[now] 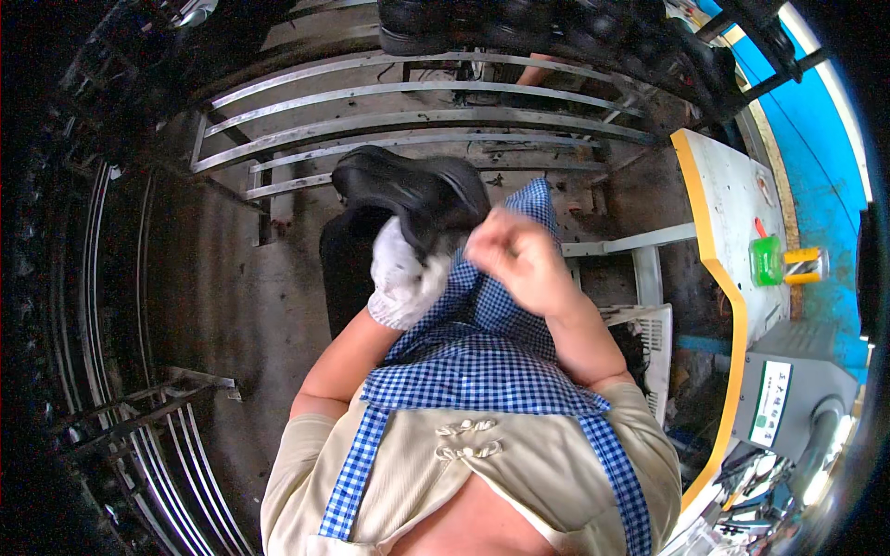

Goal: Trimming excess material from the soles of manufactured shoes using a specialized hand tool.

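Note:
A black shoe (436,199) is held up over my lap, lying sideways. My left hand (400,273), in a white knitted glove, is closed on its lower left part, with the fingers partly hidden by the shoe. My bare right hand (521,259) is at the shoe's right end, fingers curled together and slightly blurred. Whether the right fingers hold something small or touch the shoe cannot be made out. Beneath both hands lies a blue-and-white checked apron (473,371) over my lap.
Metal rack rails (436,91) run across the far side, with black shoes (519,28) above them. More metal rails (176,454) stand at the left. At the right, a white table with a yellow edge (709,222) bears a green container (766,261) and a grey machine housing (802,380).

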Tool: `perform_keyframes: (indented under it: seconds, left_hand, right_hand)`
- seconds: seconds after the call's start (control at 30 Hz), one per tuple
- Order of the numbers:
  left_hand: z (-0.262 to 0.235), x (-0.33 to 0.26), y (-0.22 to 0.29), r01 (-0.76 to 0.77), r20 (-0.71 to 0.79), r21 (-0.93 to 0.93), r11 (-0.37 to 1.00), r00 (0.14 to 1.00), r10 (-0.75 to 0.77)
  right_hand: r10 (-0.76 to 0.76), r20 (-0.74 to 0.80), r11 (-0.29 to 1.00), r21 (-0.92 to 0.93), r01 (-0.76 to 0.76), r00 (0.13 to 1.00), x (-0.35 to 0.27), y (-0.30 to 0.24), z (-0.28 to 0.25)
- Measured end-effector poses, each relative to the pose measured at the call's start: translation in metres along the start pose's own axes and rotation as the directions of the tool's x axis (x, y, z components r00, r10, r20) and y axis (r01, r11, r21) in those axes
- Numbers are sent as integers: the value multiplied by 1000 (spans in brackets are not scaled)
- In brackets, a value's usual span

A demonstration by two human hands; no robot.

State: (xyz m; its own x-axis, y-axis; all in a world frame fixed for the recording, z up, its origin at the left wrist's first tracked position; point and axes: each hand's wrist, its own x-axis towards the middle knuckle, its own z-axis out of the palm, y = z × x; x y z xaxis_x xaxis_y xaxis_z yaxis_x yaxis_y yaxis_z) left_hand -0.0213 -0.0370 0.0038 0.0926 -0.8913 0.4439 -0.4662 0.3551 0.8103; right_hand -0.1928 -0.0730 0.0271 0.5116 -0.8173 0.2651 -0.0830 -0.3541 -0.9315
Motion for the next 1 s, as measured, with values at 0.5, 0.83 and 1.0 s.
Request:
perform_keyframes:
  seconds: [0.5,0.83,1.0]
  left_hand:
    - [-22,20,5,-338,285,68,938,908,307]
    - [-83,12,-3,-49,463,-332,942,862,208]
    - [-64,21,-28,121,-356,-616,778,839,-412]
  right_hand:
    - [318,135,714,618,-330,939,4,32,-17]
    - [553,181,555,648,-522,813,-24,71,-10]
    - [484,279,319,826,-464,830,-45,71,0]
